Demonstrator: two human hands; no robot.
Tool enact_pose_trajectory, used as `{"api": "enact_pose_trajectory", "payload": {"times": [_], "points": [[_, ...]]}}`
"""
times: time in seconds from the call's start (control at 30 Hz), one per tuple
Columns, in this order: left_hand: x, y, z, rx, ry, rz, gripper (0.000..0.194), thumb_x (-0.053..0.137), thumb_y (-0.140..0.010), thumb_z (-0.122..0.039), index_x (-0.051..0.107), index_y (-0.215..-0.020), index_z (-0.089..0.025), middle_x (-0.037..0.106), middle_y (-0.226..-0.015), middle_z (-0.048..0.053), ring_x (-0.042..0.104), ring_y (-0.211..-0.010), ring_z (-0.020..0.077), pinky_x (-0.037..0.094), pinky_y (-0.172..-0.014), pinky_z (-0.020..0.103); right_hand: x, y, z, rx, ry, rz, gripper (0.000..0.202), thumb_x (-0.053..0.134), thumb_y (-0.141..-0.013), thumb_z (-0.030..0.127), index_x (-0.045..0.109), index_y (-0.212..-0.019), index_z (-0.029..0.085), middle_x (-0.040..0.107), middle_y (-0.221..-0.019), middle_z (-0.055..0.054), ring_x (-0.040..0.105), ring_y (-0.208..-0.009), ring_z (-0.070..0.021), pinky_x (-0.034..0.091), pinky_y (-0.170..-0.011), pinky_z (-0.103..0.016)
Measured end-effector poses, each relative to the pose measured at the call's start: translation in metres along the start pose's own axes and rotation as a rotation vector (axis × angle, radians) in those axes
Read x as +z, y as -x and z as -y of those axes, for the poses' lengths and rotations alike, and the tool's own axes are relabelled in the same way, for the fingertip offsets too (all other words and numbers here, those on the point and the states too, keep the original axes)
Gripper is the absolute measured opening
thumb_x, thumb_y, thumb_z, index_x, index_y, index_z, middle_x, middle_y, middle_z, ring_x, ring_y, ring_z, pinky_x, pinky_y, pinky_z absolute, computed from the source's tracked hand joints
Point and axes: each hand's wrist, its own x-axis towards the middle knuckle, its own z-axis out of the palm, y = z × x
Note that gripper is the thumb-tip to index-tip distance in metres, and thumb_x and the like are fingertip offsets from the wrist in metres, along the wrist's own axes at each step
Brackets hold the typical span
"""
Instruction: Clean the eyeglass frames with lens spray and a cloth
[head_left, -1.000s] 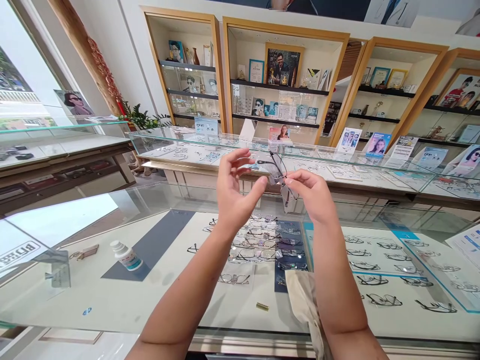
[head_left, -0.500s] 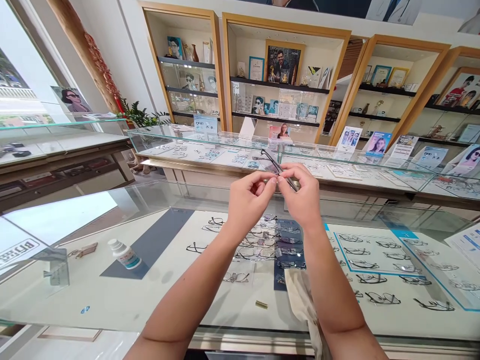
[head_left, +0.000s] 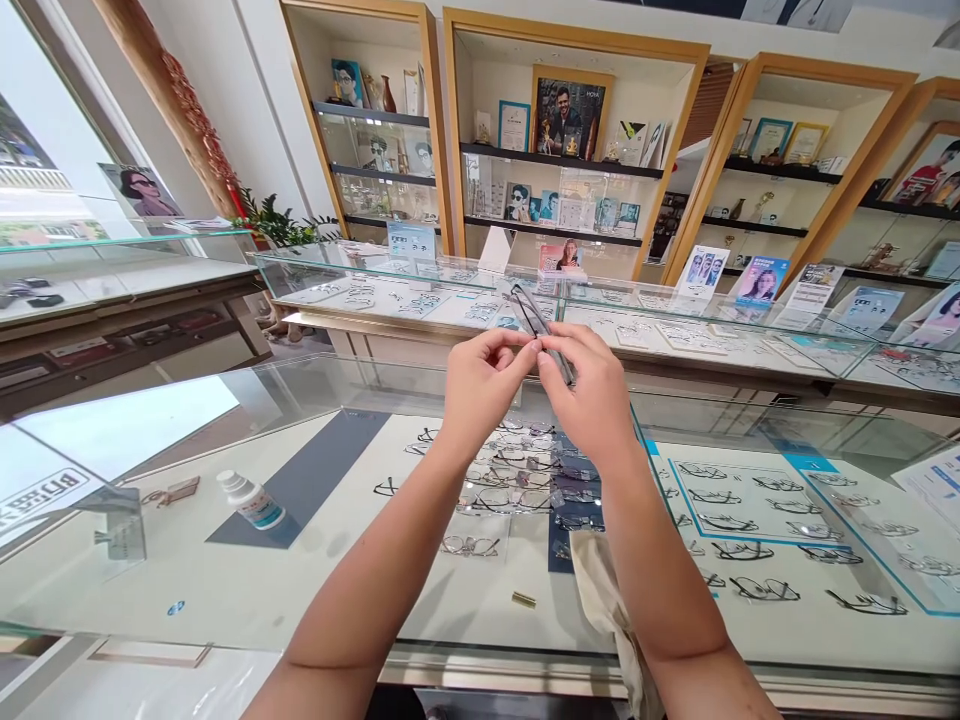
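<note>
Above the glass counter, both hands meet at a pair of dark-framed eyeglasses [head_left: 529, 312]. My right hand [head_left: 589, 385] is closed around the glasses, with the lens and frame reaching up and left past the fingers. My left hand [head_left: 487, 385] pinches at the near part of the glasses, its thumb and fingertips touching those of my right hand. The exact spot it grips is hidden by the fingers. A beige cloth [head_left: 600, 580] hangs over the counter's front edge beneath my right forearm.
A white bottle [head_left: 251, 500] stands on the glass counter [head_left: 337, 610] at left. A small gold-coloured piece [head_left: 523, 600] lies near the front. Rows of eyeglasses [head_left: 765, 590] are displayed under the glass. Behind are another glass showcase [head_left: 450, 270] and wooden shelves [head_left: 577, 160].
Both hands have shifted slightly left with the eyeglasses. The glasses have turned, so more of the lens face shows above the fingers.
</note>
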Motion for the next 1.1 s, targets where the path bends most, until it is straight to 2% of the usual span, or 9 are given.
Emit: {"api": "enact_pose_trajectory", "payload": {"times": [0.2,0.37,0.47,0.53,0.6,0.67,0.8,0.97,1.1], "points": [[-0.014,-0.011,0.005,-0.062,-0.047,0.095,0.019,0.079,-0.083,-0.036,0.075,-0.079,-0.018,0.037,-0.056,-0.007,0.032,-0.054,0.0101,0.029,-0.056,0.027,-0.006,0.000,0.000,0.037,-0.053,0.123,0.017,0.064,-0.101,0.030,0.078,-0.110,0.028,0.076,-0.135,-0.008,0.069,-0.129,-0.0293,0.052,-0.112,-0.054],[-0.027,-0.021,0.011,-0.129,-0.157,0.196,0.009,0.074,-0.081,-0.027,0.072,-0.080,-0.018,0.036,-0.059,-0.006,0.033,-0.057,0.0102,0.029,-0.059,0.027,-0.012,-0.001,-0.001,0.080,-0.052,0.229,0.012,0.064,-0.099,0.029,0.074,-0.093,0.025,0.078,-0.109,-0.005,0.071,-0.105,-0.0262,0.055,-0.096,-0.047],[-0.042,-0.021,0.014,-0.182,-0.267,0.302,0.006,0.072,-0.081,-0.024,0.072,-0.082,-0.018,0.034,-0.059,-0.006,0.031,-0.056,0.0100,0.028,-0.059,0.028,-0.019,-0.001,-0.002,0.111,-0.029,0.201,0.007,0.065,-0.096,0.022,0.071,-0.096,0.024,0.073,-0.093,-0.003,0.067,-0.087,-0.0215,0.054,-0.085,-0.042],[-0.057,-0.018,0.020,-0.214,-0.395,0.402,0.007,0.071,-0.082,-0.025,0.073,-0.082,-0.019,0.035,-0.058,-0.006,0.029,-0.055,0.0101,0.027,-0.058,0.028,-0.023,-0.002,-0.002,0.108,-0.022,0.145,0.012,0.064,-0.093,0.016,0.069,-0.100,0.024,0.069,-0.088,-0.001,0.064,-0.081,-0.0190,0.052,-0.080,-0.039],[-0.074,-0.013,0.031,-0.216,-0.559,0.526,0.009,0.071,-0.081,-0.027,0.076,-0.082,-0.020,0.039,-0.058,-0.005,0.032,-0.056,0.0110,0.027,-0.059,0.029,-0.026,-0.002,-0.002,0.076,-0.026,0.120,0.014,0.063,-0.092,0.013,0.067,-0.100,0.024,0.066,-0.087,0.000,0.062,-0.079,-0.0177,0.051,-0.078,-0.038],[-0.093,-0.006,0.048,-0.206,-0.700,0.670,0.013,0.071,-0.080,-0.030,0.079,-0.083,-0.020,0.050,-0.062,-0.002,0.040,-0.059,0.0126,0.030,-0.061,0.029,-0.028,-0.002,0.001,0.029,-0.053,0.117,0.011,0.063,-0.094,0.015,0.065,-0.098,0.025,0.065,-0.087,-0.001,0.061,-0.080,-0.0178,0.051,-0.076,-0.037],[-0.125,0.011,0.091,-0.261,-0.792,0.906,0.020,0.068,-0.082,-0.037,0.082,-0.087,-0.023,0.073,-0.080,0.001,0.056,-0.072,0.0162,0.037,-0.067,0.028,-0.031,0.000,0.009,-0.026,-0.110,0.114,0.010,0.059,-0.102,0.022,0.062,-0.094,0.026,0.059,-0.082,-0.001,0.058,-0.077,-0.0185,0.049,-0.073,-0.036],[-0.151,0.026,0.131,-0.310,-0.855,0.938,0.024,0.066,-0.084,-0.040,0.083,-0.092,-0.024,0.078,-0.089,0.002,0.062,-0.077,0.0185,0.041,-0.072,0.028,-0.033,0.002,0.018,-0.051,-0.116,0.125,0.019,0.054,-0.101,0.011,0.057,-0.090,0.025,0.053,-0.076,0.001,0.045,-0.066,-0.0148,0.037,-0.064,-0.035],[-0.160,0.031,0.149,-0.281,-0.897,0.915,0.025,0.067,-0.085,-0.041,0.083,-0.093,-0.025,0.080,-0.097,0.004,0.068,-0.089,0.0213,0.044,-0.078,0.028,-0.032,0.005,0.019,-0.044,-0.183,0.155,0.010,0.060,-0.103,0.016,0.059,-0.099,0.025,0.057,-0.080,0.002,0.051,-0.068,-0.0145,0.041,-0.064,-0.034]]}}
